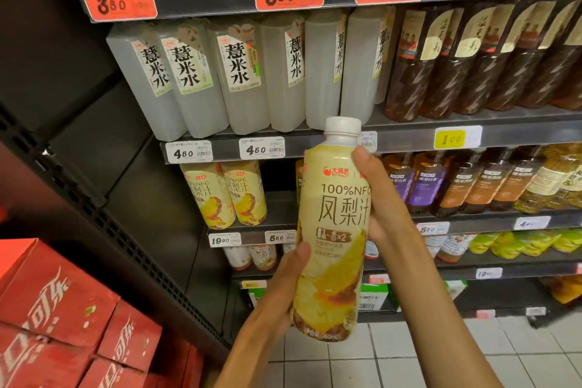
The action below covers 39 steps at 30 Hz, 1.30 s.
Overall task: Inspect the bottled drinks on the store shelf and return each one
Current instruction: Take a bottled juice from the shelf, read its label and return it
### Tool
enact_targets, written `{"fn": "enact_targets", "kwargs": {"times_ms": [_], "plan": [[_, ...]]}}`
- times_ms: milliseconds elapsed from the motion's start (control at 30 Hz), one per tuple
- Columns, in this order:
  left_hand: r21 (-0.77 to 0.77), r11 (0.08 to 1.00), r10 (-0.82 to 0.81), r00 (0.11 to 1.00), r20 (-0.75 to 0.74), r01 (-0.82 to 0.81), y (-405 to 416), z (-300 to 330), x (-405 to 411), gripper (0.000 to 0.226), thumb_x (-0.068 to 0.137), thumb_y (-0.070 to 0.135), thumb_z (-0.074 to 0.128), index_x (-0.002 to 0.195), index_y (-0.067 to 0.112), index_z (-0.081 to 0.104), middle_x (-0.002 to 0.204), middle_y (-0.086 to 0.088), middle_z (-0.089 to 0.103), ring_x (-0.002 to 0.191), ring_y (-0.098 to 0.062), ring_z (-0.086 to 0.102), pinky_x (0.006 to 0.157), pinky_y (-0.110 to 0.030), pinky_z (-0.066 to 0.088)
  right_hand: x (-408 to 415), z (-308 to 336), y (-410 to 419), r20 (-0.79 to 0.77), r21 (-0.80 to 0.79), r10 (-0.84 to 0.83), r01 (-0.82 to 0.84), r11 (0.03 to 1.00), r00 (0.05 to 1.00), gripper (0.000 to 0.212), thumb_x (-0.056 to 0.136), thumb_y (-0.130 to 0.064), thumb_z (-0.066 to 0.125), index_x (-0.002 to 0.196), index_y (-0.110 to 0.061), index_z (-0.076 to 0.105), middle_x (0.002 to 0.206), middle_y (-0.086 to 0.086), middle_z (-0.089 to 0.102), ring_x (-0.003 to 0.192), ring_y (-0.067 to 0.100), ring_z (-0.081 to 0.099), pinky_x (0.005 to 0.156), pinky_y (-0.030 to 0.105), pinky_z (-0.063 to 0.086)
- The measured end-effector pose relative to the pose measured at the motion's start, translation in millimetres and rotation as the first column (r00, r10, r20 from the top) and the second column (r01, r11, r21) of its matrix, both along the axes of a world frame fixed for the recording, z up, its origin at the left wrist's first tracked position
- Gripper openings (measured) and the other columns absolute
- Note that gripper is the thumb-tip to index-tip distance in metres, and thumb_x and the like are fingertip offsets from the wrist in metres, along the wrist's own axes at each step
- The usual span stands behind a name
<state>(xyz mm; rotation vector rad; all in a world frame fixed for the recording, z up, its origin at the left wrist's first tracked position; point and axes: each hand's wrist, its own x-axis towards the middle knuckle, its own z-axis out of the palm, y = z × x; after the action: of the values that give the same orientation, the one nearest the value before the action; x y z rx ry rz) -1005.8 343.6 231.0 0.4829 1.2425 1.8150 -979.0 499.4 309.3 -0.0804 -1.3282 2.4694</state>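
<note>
Fingers of both hands lie hidden behind the pineapple juice bottle; only the thumbs and palms show. Small print on the shelf price tags is blurred, and the top-row goods are cut off by the frame edge. The bottle is held upright, slightly tilted, in front of the shelf, clear of it, its white cap level with the front edge of the second tier. The left hand grips the lower body from the left, thumb across the label; the right hand grips the upper body from the right, thumb near the shoulder. Behind, the second tier carries pale translucent bottles at its left end and dark tea bottles toward the right. The tier below holds two matching pineapple juice bottles on the shelf at its left end, with a dark gap just beside them, and amber drink bottles to the right. Red cola cartons stack at the lower left, on or near the tiled floor.
</note>
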Motion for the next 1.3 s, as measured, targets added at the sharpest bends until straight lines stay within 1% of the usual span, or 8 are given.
{"fn": "enact_targets", "kwargs": {"times_ms": [133,300,467,633,800,967,1133,1300], "plan": [[-0.122,0.984,0.100,0.968,-0.230,-0.131,4.5,7.0,-6.3,0.083,0.046,0.088,0.061,0.112,0.037,0.062,0.112,0.014,0.070,0.104,-0.005,0.065,0.084,-0.025,0.054,1.7,2.9,-1.6,0.000,0.148,-0.226,0.224,0.963,0.974,0.059,0.068,-0.031,0.077,0.120,-0.011,0.057,0.092,0.007,0.071,0.085,0.022,0.069,0.069,0.035,0.057],[-0.107,0.972,0.165,0.933,-0.320,-0.209,16.1,10.5,0.0,0.095,0.031,0.088,0.066,0.106,0.030,0.056,0.092,0.023,0.072,0.088,0.001,0.068,0.066,-0.012,0.052,3.2,10.8,-14.0,0.049,0.364,-0.382,0.340,0.867,0.923,0.069,0.056,-0.054,0.078,0.117,-0.028,0.057,0.104,0.001,0.071,0.091,0.015,0.071,0.071,0.031,0.058],[-0.020,0.992,0.126,0.989,-0.076,-0.128,10.0,2.2,-4.4,0.076,0.036,0.081,0.074,0.095,0.032,0.074,0.100,0.006,0.074,0.095,-0.011,0.070,0.070,-0.020,0.055,8.2,15.2,-3.4,0.083,0.287,-0.237,0.204,0.936,0.968,0.060,0.076,-0.059,0.063,0.123,-0.022,0.059,0.102,-0.002,0.069,0.095,0.013,0.066,0.077,0.031,0.054],[-0.025,0.999,-0.027,0.999,0.023,0.027,7.4,-0.9,-4.3,0.078,0.042,0.079,0.072,0.105,0.034,0.071,0.113,0.002,0.071,0.106,-0.016,0.066,0.081,-0.027,0.056,4.3,5.7,-2.5,0.068,0.044,-0.004,0.000,0.999,0.998,0.073,0.044,-0.063,0.086,0.103,-0.022,0.074,0.101,0.010,0.071,0.095,0.022,0.068,0.086,0.041,0.055],[-0.140,0.989,0.029,0.988,-0.151,-0.050,5.9,10.0,-11.8,0.065,0.070,0.080,0.045,0.114,0.037,0.066,0.112,0.007,0.071,0.109,-0.012,0.064,0.098,-0.039,0.049,4.6,12.9,-5.7,0.035,0.109,-0.218,0.213,0.971,0.975,0.056,0.071,-0.044,0.078,0.117,-0.015,0.063,0.086,0.005,0.073,0.079,0.016,0.070,0.065,0.030,0.057],[-0.207,0.976,0.000,0.954,-0.300,-0.065,10.6,19.4,-9.1,0.099,0.037,0.088,0.064,0.113,0.024,0.058,0.107,0.003,0.073,0.102,-0.017,0.068,0.094,-0.038,0.052,-3.7,20.6,-4.9,0.178,0.248,-0.423,0.375,0.893,0.888,0.059,0.073,-0.049,0.073,0.119,-0.015,0.059,0.099,0.009,0.073,0.086,0.018,0.072,0.070,0.031,0.059],[-0.060,0.998,0.009,1.000,0.008,-0.009,9.9,11.8,-5.8,0.076,0.042,0.072,0.078,0.105,0.029,0.072,0.103,-0.002,0.074,0.095,-0.018,0.070,0.074,-0.029,0.058,-2.3,14.8,15.8,0.271,0.172,-0.264,0.223,0.960,0.926,0.036,0.085,-0.052,0.059,0.101,-0.021,0.069,0.089,0.000,0.074,0.086,0.013,0.070,0.070,0.028,0.057],[0.040,0.996,-0.083,0.955,0.285,0.075,8.0,10.5,-2.2,0.113,0.045,0.063,0.084,0.136,0.006,0.048,0.128,-0.031,0.051,0.102,-0.042,0.058,0.087,-0.051,0.050,-6.4,-12.0,10.3,0.144,-0.235,-0.003,0.037,0.971,0.990,0.048,0.085,-0.055,0.056,0.112,-0.018,0.068,0.098,0.006,0.072,0.092,0.018,0.069,0.080,0.036,0.055]]}}
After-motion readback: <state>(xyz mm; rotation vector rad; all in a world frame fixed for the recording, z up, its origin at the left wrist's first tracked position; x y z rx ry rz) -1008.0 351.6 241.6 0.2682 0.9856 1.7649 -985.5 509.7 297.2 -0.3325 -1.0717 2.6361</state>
